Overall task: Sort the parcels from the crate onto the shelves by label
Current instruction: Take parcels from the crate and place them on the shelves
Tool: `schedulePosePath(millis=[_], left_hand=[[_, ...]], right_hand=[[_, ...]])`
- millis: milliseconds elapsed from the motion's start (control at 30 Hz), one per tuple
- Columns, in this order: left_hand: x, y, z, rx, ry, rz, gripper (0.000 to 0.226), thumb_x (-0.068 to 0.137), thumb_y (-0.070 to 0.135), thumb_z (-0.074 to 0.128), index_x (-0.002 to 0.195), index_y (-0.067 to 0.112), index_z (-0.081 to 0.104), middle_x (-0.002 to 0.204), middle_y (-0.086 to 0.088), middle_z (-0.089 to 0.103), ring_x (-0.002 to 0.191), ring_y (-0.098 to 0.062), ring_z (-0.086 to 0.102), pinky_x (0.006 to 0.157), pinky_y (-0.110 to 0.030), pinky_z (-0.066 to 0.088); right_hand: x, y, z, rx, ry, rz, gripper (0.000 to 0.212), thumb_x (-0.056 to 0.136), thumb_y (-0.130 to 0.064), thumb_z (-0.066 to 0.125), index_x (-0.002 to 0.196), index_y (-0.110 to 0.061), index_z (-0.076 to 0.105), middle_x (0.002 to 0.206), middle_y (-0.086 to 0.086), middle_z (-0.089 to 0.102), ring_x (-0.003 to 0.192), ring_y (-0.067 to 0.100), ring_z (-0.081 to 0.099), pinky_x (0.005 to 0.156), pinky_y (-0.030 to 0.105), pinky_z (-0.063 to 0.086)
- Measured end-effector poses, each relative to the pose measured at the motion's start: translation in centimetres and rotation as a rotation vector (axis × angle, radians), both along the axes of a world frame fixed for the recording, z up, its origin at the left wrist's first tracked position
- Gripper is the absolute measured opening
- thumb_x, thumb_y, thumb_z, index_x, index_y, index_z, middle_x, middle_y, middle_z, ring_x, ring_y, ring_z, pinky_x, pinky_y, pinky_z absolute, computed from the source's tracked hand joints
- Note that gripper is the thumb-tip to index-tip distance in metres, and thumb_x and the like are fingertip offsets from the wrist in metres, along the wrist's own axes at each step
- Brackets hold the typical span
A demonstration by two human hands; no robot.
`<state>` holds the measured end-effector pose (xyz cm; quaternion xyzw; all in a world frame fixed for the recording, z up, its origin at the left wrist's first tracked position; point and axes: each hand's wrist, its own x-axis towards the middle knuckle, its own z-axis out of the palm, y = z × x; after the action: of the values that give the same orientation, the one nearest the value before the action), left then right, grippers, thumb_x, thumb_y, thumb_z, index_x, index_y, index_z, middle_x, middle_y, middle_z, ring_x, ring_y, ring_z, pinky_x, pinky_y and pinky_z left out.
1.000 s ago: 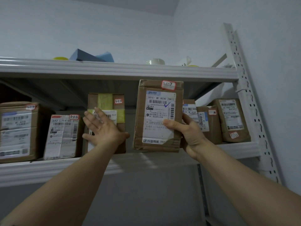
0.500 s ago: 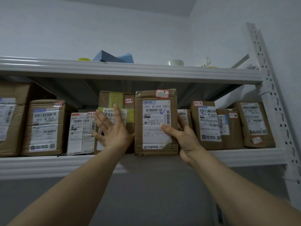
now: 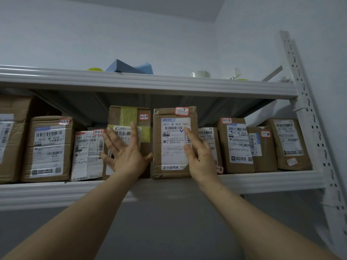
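Parcel 3-1-7 [image 3: 172, 147] stood upright at the shelf lip [image 3: 262, 182], right hand [image 3: 201, 160] flat-fingered on its face, left hand [image 3: 127, 156] splayed on parcel 3-1-6 [image 3: 129, 117]; could tip forward once released.

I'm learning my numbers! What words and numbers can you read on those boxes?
"3-1-7": red-edged sticker on the middle parcel
"501E- M1 B23C [DA1]": that parcel's label
"3-1-6": taped parcel
"3-1-5": white parcel
"642 L714-00 015": same parcel
"3-1-9": parcel further right
Fine print: too blurred.
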<state>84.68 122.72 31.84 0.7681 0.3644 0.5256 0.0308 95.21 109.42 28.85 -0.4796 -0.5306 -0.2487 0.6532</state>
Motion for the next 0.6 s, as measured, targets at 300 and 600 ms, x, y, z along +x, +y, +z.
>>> schedulePosePath(millis=[300,600], left_hand=[[-0.5,0.8,-0.5,0.056,0.03,0.0,0.097,0.08,0.071,0.051,0.144,0.049,-0.019,0.145,-0.015,-0.043,0.137,-0.034,-0.036,0.111,-0.062,0.0],[-1.2,1.2,-1.0,0.076,0.015,-0.026,0.079,0.083,0.075,0.033,0.144,0.053,-0.012,0.146,-0.011,-0.042,0.138,-0.03,-0.035,0.113,-0.057,-0.004]], right_hand=[[0.8,0.2,0.4,-0.016,0.026,0.033,0.039,0.096,-0.013,0.052,0.122,-0.042,0.05,0.125,-0.005,0.044,0.101,-0.012,0.044,0.096,0.013,0.043],[0.9,1.2,0.2,0.065,0.052,0.08,0.043,0.094,-0.012,0.055,0.119,-0.047,0.05,0.133,-0.001,0.049,0.124,0.009,0.046,0.103,0.034,0.046]])
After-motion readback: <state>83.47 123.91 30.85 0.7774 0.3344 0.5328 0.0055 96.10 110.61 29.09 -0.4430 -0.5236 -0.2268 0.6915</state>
